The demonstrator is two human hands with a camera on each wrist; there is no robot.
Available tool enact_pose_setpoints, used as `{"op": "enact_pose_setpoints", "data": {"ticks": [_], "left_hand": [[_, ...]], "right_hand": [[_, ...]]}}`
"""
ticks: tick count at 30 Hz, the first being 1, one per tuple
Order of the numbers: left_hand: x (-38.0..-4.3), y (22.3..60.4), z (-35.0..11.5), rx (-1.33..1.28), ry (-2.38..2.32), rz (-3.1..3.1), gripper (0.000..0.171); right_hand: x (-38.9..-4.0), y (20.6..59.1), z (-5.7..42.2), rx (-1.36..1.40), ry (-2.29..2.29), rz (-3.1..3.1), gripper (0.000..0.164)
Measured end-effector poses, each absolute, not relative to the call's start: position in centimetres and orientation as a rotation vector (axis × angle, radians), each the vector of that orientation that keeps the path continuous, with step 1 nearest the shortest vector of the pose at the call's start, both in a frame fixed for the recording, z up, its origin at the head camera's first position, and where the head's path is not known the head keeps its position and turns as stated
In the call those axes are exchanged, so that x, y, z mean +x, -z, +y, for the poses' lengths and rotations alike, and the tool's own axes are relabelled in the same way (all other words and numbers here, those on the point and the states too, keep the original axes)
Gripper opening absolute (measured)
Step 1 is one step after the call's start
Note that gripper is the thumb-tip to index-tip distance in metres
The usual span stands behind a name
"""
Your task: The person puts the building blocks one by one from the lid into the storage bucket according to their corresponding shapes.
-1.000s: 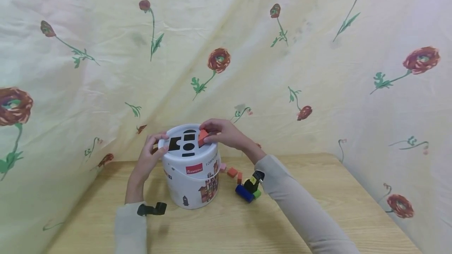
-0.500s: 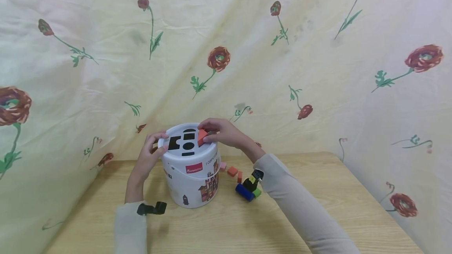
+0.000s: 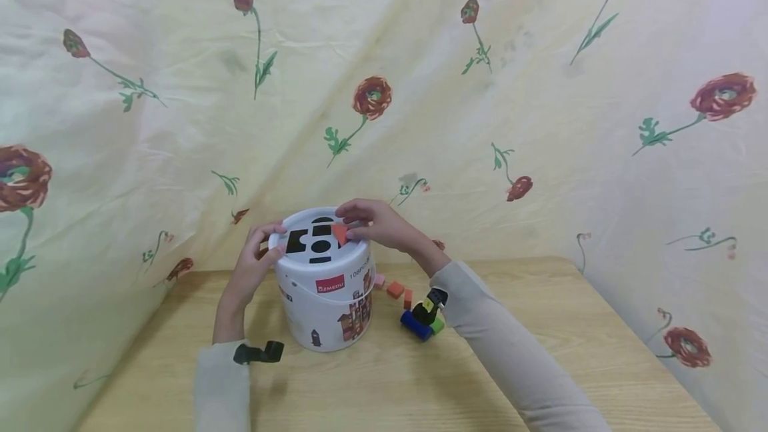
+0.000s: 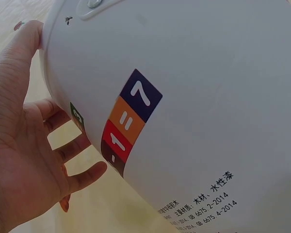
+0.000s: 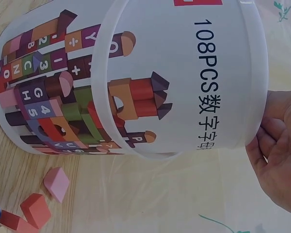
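Observation:
A white lidded block bucket point(image 3: 324, 315) stands on the wooden table; its lid point(image 3: 292, 261) has several dark shaped slots. At the lid's left edge my left hand point(image 3: 249, 269) grips the rim, fingers spread along the side in the left wrist view. My right hand point(image 3: 384, 227) is over the lid's right side, thumb and fingers around an orange-red triangular block point(image 3: 339, 232) that sits low in its slot. In the right wrist view the bucket's rim hides those fingertips, and the right hand point(image 5: 281, 145) shows behind it.
Right of the bucket lie a pink block point(image 5: 56, 184), orange-red blocks point(image 3: 395, 289), a blue cylinder point(image 3: 416, 325) and a green block point(image 3: 438, 326), partly behind the right wrist camera point(image 3: 427, 309). A flowered cloth point(image 3: 540, 119) hangs behind the table point(image 3: 372, 392).
The orange-red triangular block has sunk lower into the lid's slot under my right hand, which has shifted slightly left. My left hand has stayed on the rim.

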State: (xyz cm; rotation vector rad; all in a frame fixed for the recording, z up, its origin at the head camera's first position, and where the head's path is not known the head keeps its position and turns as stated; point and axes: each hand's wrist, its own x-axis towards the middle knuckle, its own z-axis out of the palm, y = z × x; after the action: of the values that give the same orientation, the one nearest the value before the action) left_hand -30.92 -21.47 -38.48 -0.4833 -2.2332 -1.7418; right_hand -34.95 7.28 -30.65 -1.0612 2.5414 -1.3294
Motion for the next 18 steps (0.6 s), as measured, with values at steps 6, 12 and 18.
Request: {"op": "enact_pose_setpoints", "data": {"ticks": [6,12,18], "left_hand": [[-31.03,38.45,-21.49,-0.483,1.74,-2.243,0.039],[-31.27,38.64,-21.61,-0.492,1.739,-2.235,0.039],[-31.23,38.74,-21.59,-0.48,1.733,-2.235,0.038]], "right_hand": [[-34.98,30.71,7.25,-1.057,1.322,2.556,0.04],[-34.92,30.56,7.18,-1.018,1.281,2.612,0.028],[-34.78,30.38,7.24,-1.033,1.252,2.635,0.027]]}}
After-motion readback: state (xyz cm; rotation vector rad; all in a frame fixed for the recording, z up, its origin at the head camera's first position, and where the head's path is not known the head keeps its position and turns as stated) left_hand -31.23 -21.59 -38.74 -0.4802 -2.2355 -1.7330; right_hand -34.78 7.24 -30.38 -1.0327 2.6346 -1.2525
